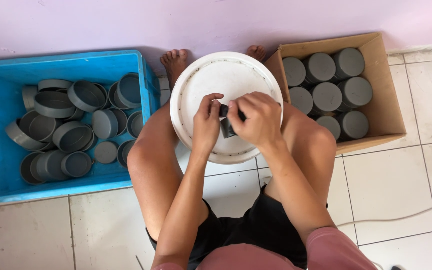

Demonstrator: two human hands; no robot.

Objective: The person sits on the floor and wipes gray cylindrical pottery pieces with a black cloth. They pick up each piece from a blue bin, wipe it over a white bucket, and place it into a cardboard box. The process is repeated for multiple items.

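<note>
A round lid [226, 80] rests between the person's knees at the centre. A crate [6, 185] of loose caps [71, 122] sits on the floor at nine o'clock; a cardboard box [386, 110] of stacked caps [328, 85] sits at three o'clock. A wall [126, 20] runs along twelve o'clock.

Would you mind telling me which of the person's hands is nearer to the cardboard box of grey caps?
The right hand. It sits over the white lid, on the side towards the cardboard box; the left hand is beside it, farther from the box.
</note>
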